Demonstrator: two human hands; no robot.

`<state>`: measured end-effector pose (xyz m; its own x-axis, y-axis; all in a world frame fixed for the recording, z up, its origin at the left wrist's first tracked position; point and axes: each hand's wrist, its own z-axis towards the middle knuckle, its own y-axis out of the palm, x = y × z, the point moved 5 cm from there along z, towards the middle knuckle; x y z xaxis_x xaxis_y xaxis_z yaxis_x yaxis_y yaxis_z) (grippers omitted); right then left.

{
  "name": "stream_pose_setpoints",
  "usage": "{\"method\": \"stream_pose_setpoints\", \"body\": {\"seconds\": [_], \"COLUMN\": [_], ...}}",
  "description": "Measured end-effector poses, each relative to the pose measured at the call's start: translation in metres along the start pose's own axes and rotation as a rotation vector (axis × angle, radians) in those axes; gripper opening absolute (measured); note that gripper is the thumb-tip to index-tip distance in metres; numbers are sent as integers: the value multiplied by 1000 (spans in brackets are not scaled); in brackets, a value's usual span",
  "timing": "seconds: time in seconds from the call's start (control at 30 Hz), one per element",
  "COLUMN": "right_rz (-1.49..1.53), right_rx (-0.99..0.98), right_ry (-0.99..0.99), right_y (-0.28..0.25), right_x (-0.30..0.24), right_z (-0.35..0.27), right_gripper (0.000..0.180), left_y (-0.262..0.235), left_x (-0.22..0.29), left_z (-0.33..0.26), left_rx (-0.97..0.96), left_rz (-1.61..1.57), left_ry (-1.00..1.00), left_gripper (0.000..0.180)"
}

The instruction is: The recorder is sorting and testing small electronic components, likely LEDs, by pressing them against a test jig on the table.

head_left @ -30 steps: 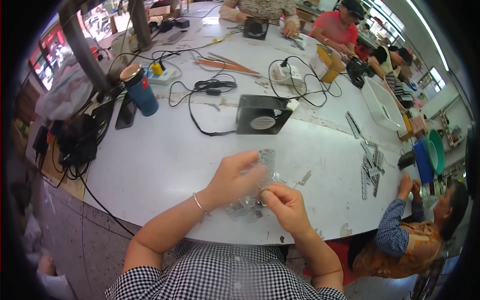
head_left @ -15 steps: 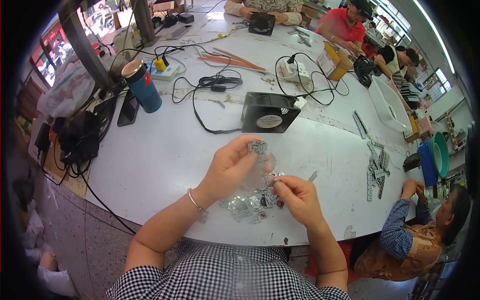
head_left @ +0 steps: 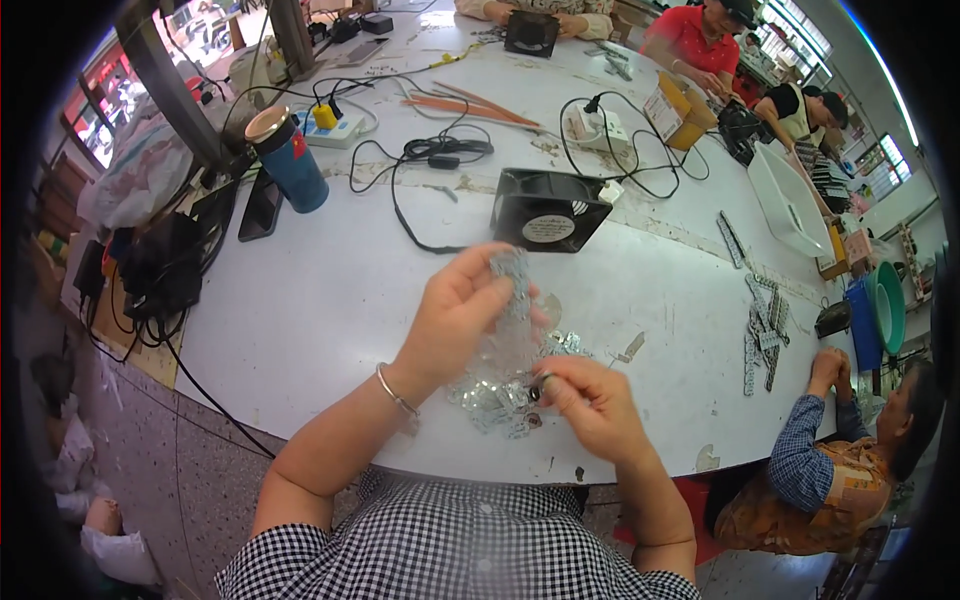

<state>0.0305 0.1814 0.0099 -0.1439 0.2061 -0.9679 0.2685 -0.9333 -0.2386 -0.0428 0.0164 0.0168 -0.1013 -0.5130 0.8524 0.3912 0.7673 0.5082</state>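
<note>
My left hand (head_left: 452, 318), raised over the table's near part, is closed on a thin grey patterned strip (head_left: 513, 270), which looks like a small circuit-board panel; its lower end is smeared by motion. My right hand (head_left: 600, 408) is lower and to the right, with thumb and forefinger pinched on a small dark piece (head_left: 540, 387) too small to name. Under and between both hands lies a loose heap of small shiny silvery-grey pieces (head_left: 490, 395), partly hidden by my fingers. Just beyond my left hand stands a black square cooling fan (head_left: 552, 210) with a cable.
Blue tumbler (head_left: 290, 165) and phone (head_left: 260, 208) stand at left, near tangled cables. Power strips (head_left: 600, 128) and orange sticks (head_left: 475, 108) lie farther off. At right are stacked grey strips (head_left: 765, 325), a white bin (head_left: 785, 205) and a seated person (head_left: 835, 460). Others work at the far side.
My right hand has come slightly nearer to me and to the left, over the heap. My left hand, with the strip, has risen a little. The whole view has shifted slightly.
</note>
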Motion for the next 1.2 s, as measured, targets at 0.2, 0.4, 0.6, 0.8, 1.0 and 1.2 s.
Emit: {"method": "stream_pose_setpoints", "body": {"seconds": [0.2, 0.4, 0.6, 0.8, 1.0, 1.2], "right_rz": [31, 105, 276, 598, 723, 331], "right_rx": [64, 54, 114, 213, 446, 486], "right_ry": [92, 214, 386, 242, 142, 26], "right_y": [-23, -4, 11, 8, -24, -43], "right_x": [0, -2, 20, 27, 21, 2], "right_z": [7, 14, 36, 38, 44, 48], "right_gripper": [19, 22, 23, 25, 25, 23], "left_y": [-23, -22, -14, -21, -10, 4], "left_x": [8, 5, 6, 10, 7, 3], "left_z": [8, 8, 3, 1, -3, -5], "left_rx": [242, 319, 373, 374, 231, 88], "left_rz": [-195, -184, -116, 94, 610, 746], "left_ry": [-59, -40, 82, 326, 394, 263], "left_gripper": [24, 35, 37, 36, 37, 29]}}
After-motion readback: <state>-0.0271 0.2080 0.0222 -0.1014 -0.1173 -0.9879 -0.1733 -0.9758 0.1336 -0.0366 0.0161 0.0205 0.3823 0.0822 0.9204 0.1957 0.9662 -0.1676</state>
